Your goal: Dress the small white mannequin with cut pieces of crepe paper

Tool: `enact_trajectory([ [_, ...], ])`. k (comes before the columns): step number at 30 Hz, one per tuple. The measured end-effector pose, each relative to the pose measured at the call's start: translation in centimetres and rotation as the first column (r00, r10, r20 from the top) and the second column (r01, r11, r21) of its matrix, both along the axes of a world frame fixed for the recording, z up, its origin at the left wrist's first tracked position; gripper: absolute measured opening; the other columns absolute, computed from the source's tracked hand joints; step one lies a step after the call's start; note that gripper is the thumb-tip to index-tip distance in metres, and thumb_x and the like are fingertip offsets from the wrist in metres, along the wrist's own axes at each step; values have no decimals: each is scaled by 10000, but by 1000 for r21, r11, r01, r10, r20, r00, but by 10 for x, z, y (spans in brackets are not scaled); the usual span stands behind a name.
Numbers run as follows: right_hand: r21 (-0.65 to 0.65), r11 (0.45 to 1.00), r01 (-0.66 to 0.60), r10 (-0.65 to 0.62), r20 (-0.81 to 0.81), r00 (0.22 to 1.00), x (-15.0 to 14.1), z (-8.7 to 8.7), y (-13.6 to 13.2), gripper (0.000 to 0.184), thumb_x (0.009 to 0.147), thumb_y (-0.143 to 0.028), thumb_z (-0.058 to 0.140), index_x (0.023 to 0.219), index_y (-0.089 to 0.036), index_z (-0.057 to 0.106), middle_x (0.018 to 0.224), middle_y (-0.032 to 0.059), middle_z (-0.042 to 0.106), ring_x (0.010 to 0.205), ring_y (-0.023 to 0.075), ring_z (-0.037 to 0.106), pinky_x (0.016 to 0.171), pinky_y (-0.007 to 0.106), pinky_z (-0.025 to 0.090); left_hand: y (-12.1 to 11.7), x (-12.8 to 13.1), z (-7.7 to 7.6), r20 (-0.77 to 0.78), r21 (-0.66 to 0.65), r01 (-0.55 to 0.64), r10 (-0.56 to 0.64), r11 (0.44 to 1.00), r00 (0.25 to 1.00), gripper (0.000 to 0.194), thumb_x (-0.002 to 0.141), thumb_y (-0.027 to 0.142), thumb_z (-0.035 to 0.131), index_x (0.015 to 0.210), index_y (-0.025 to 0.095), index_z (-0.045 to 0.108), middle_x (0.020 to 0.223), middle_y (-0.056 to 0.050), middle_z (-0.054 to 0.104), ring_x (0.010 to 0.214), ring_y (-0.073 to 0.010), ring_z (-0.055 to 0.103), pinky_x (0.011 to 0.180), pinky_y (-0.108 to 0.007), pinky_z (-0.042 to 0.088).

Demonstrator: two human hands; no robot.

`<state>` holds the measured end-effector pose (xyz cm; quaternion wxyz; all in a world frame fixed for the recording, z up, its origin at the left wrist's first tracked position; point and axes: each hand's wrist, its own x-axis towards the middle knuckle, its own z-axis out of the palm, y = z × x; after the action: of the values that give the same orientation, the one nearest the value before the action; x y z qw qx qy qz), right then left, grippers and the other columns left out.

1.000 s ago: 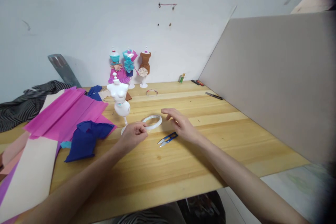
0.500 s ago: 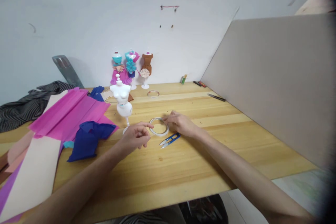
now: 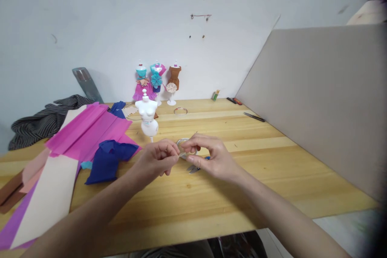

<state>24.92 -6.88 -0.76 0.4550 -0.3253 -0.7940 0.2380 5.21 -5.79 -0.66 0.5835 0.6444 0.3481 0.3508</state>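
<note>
My left hand (image 3: 159, 158) is closed in a pinch on a short, thin pale strip (image 3: 182, 154) that sticks out from its fingertips. Just to its right is my right hand (image 3: 213, 155), curved around the strip's free end, with a gap between thumb and forefinger. Behind the fingers lies a white ring-shaped roll (image 3: 179, 142), which looks like narrow tape, partly covered by my right hand. Blue-handled thread snips (image 3: 193, 168) rest under my right hand, their blades showing. A bare white mini dress form (image 3: 147, 111) stands behind my left hand, its foot hidden.
To the left lie magenta crepe paper (image 3: 90, 129), folded blue material (image 3: 104, 163) and cream sheets (image 3: 48, 197). Several dressed mini forms (image 3: 174, 78) stand along the wall. Tweezers (image 3: 254, 117) lie near the grey partition (image 3: 320, 100). A bracelet-like ring (image 3: 180, 111) sits further back.
My right hand has lifted from the tape roll and come toward my left. A pale strip now shows at my left fingertips, which have closed. The view has shifted slightly.
</note>
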Motion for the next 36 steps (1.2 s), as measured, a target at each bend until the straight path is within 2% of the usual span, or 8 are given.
enact_trajectory([
  [7, 133, 991, 14, -22, 58, 998, -18, 16, -1, 180, 859, -171, 534, 683, -185, 567, 634, 0, 551, 609, 126, 506, 567, 265, 412, -10, -11, 22, -49, 47, -69, 71, 997, 996, 176, 694, 293, 616, 619, 158, 532, 790, -9, 582, 407, -25, 454, 366, -190, 323],
  [10, 157, 986, 50, -56, 33, 998, -29, 27, 2, 177, 861, -175, 520, 686, -190, 537, 621, -12, 524, 588, 119, 489, 553, 257, 395, -11, -16, 34, -33, 185, -173, 182, 967, 983, 175, 717, 291, 602, 608, 162, 556, 709, 0, 576, 436, -46, 453, 400, -205, 348],
  [12, 179, 980, 85, -85, -9, 996, -39, 36, 8, 183, 862, -184, 519, 679, -193, 519, 615, -18, 513, 580, 116, 481, 557, 256, 390, -9, -20, 44, -10, 379, -288, 315, 880, 949, 159, 722, 255, 598, 594, 164, 572, 687, -6, 587, 506, -72, 482, 454, -216, 374],
  [15, 244, 960, 135, -119, -80, 990, -54, 53, 23, 197, 857, -185, 514, 662, -197, 486, 622, -20, 507, 594, 119, 477, 585, 264, 390, -2, -26, 62, 37, 668, -414, 528, 618, 848, 135, 727, 200, 590, 597, 165, 596, 716, -17, 625, 592, -95, 507, 533, -228, 395],
  [17, 305, 938, 163, -139, -100, 985, -64, 63, 35, 173, 851, -178, 515, 681, -196, 491, 647, -14, 504, 630, 129, 487, 611, 272, 392, 6, -30, 72, 61, 779, -428, 624, 459, 779, 133, 736, 181, 580, 606, 167, 606, 732, -14, 642, 617, -100, 521, 576, -235, 410],
  [19, 366, 914, 178, -154, -96, 983, -71, 69, 47, 151, 847, -170, 518, 699, -196, 497, 675, -5, 508, 669, 144, 492, 643, 288, 395, 14, -35, 79, 57, 820, -424, 682, 384, 729, 124, 734, 171, 578, 616, 170, 618, 740, -9, 655, 661, -115, 551, 629, -249, 428],
  [27, 476, 836, 271, -257, -96, 962, -83, 64, 73, 148, 824, -158, 559, 686, -206, 532, 764, 31, 536, 825, 211, 507, 758, 366, 408, 41, -47, 83, -47, 790, -437, 754, 430, 655, 96, 696, 197, 607, 618, 188, 662, 775, -21, 702, 847, -197, 625, 819, -336, 457],
  [36, 387, 881, 273, -241, -131, 962, -85, 63, 78, 156, 786, -127, 572, 650, -202, 552, 761, 31, 574, 847, 219, 542, 807, 389, 428, 50, -47, 90, -92, 761, -409, 707, 504, 701, 109, 669, 183, 612, 574, 172, 663, 675, -29, 695, 781, -206, 650, 823, -348, 475],
])
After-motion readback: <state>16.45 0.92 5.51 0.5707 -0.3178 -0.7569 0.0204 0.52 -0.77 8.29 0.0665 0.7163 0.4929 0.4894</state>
